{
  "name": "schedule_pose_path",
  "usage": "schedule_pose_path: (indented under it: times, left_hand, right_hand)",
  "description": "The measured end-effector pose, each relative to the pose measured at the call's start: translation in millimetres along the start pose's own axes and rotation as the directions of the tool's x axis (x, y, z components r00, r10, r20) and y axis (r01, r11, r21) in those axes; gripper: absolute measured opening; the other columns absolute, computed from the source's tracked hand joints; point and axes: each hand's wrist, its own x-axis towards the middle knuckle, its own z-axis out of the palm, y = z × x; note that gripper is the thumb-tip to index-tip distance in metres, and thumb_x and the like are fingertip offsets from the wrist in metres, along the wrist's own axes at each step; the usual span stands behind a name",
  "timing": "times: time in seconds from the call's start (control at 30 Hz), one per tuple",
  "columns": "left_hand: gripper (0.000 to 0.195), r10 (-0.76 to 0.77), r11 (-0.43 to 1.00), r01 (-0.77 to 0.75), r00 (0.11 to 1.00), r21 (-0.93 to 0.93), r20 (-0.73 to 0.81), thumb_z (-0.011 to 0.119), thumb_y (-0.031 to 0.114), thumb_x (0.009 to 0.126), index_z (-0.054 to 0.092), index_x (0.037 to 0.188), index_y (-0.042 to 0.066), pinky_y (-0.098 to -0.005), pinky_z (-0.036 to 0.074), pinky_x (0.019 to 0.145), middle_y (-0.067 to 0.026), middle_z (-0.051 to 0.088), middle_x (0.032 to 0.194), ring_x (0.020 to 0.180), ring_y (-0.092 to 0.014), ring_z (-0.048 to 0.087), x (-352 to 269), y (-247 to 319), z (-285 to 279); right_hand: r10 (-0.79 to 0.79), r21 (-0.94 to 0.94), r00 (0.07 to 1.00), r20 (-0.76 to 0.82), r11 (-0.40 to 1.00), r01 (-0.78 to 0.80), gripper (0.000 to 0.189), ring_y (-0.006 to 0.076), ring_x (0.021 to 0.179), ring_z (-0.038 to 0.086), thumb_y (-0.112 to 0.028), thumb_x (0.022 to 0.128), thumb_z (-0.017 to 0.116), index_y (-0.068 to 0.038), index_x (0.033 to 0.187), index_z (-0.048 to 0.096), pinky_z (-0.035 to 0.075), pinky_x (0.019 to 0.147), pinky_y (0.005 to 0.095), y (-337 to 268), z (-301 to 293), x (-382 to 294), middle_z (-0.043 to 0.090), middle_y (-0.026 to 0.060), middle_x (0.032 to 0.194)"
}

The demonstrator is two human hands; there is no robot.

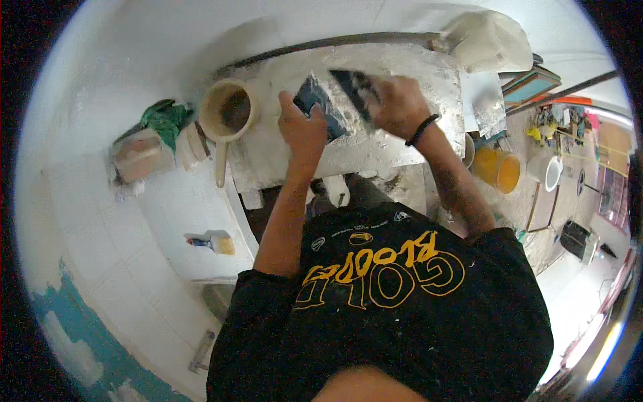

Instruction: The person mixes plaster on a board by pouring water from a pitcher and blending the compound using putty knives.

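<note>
My left hand grips a dark flat plate with its thumb and fingers; pale paste clings to the plate's upper right edge. In my right hand is a dark flat scraper, smeared with white paste. The two dark pieces tilt side by side, a narrow gap between them, above a paste-crusted work board. A cream long-handled dipper stands left of my left hand. Its inside is brownish, and its handle points toward me.
A green cloth hangs over a block at left. A paintbrush lies on a white ledge. To the right are a yellow bucket and a white bucket. A pale sack sits at the board's far right corner.
</note>
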Motion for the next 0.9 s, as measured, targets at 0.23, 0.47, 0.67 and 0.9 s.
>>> schedule_pose_path:
  times: [0.23,0.47,0.67,0.9]
  left_hand:
    - [0.044,0.029,0.999,-0.024,0.987,-0.033,0.161,0.061,0.011,0.075,0.041,0.113,-0.001,-0.0503,0.040,0.075,-0.0236,0.057,0.095,0.086,-0.043,0.055,-14,36,-33]
    - [0.044,0.272,0.960,-0.276,0.958,0.037,0.095,0.062,0.012,0.074,0.042,0.111,-0.001,-0.0495,0.043,0.071,-0.0237,0.059,0.085,0.078,-0.040,0.058,6,9,-19]
    - [0.047,0.124,0.990,-0.115,0.983,-0.077,0.132,0.068,0.016,0.073,0.046,0.109,-0.004,-0.0427,0.045,0.078,-0.0259,0.060,0.096,0.088,-0.039,0.059,38,-28,-40]
    - [0.035,-0.044,0.861,0.289,0.862,-0.419,0.505,0.066,0.008,0.074,0.049,0.101,-0.006,-0.0310,0.049,0.057,-0.0142,0.059,0.086,0.069,-0.018,0.058,52,-22,-50]
  right_hand:
    - [0.302,0.139,0.949,-0.094,0.948,-0.288,0.025,0.0381,0.079,0.061,-0.022,0.081,0.059,-0.002,0.096,0.060,0.049,0.069,0.0430,8,30,19,0.063,0.0219,0.082]
    - [0.168,0.112,0.936,-0.308,0.984,-0.139,0.022,0.0389,0.071,0.057,-0.017,0.075,0.059,-0.001,0.089,0.054,0.046,0.062,0.0460,-44,25,10,0.058,0.0194,0.073]
    - [-0.021,-0.090,0.959,-0.281,0.996,-0.004,0.011,0.0304,0.070,0.056,-0.008,0.073,0.057,-0.009,0.084,0.056,0.047,0.059,0.0392,-42,-7,-54,0.054,0.0101,0.077]
    - [-0.154,-0.196,0.984,-0.085,0.971,0.135,0.020,0.0230,0.077,0.055,-0.015,0.072,0.053,-0.012,0.092,0.054,0.046,0.062,0.0359,-84,28,-108,0.048,0.0052,0.080]
